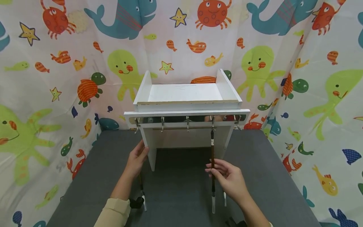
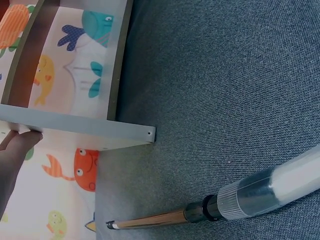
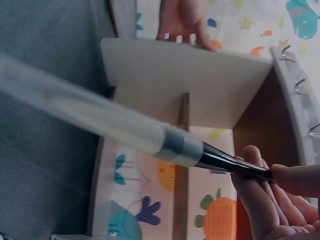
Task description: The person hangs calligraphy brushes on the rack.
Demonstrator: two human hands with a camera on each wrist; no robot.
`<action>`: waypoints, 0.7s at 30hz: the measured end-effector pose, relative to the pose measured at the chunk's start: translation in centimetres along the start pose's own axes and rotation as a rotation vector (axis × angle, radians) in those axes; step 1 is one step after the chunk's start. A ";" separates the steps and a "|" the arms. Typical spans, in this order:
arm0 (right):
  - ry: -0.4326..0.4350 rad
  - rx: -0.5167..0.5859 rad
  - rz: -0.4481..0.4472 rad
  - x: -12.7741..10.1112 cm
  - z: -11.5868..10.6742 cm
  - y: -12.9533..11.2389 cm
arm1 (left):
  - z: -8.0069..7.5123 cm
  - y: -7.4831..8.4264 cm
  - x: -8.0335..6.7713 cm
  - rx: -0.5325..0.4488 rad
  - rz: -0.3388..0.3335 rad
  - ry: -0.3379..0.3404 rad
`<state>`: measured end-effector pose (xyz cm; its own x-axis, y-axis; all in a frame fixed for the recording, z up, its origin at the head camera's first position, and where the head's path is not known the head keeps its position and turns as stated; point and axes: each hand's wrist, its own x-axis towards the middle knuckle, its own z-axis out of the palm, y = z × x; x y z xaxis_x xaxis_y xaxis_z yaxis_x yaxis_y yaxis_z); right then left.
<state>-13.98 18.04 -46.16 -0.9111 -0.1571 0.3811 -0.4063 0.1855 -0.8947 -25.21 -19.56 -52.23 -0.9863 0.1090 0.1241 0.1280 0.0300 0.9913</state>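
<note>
A white wooden shelf rack (image 1: 187, 106) has a front rail with a row of metal hooks (image 1: 187, 123). From a hook near its right end hangs a brown-handled calligraphy brush (image 1: 213, 151), its bristle end pointing down inside a clear cap (image 3: 120, 122). My right hand (image 1: 228, 178) pinches this brush's handle between thumb and fingers, below the hook. My left hand (image 1: 137, 159) rests its fingers against the outer face of the rack's left side panel (image 1: 149, 146), partly hidden behind the panel in the right wrist view.
Another capped brush (image 2: 160, 219) lies on the grey cloth surface (image 1: 181, 176), left of the rack near my left wrist. A further white brush tip (image 1: 225, 199) shows beneath my right hand. Curtains (image 1: 170, 47) printed with sea animals stand behind and on both sides.
</note>
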 end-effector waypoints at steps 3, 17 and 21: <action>0.006 -0.019 -0.035 0.5 0.3 1.3 | 0.0 -0.1 0.0 -0.006 -0.005 0.003; 0.073 -0.134 -0.071 2.1 0.5 4.7 | 0.1 -0.1 -0.2 -0.039 0.005 0.001; 0.097 -0.163 -0.039 1.8 -0.2 5.1 | 0.1 0.0 -0.2 -0.035 0.017 -0.003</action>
<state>-17.70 18.93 -50.01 -0.8937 -0.0747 0.4423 -0.4401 0.3366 -0.8325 -25.03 -19.45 -52.22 -0.9837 0.1118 0.1406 0.1408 -0.0065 0.9900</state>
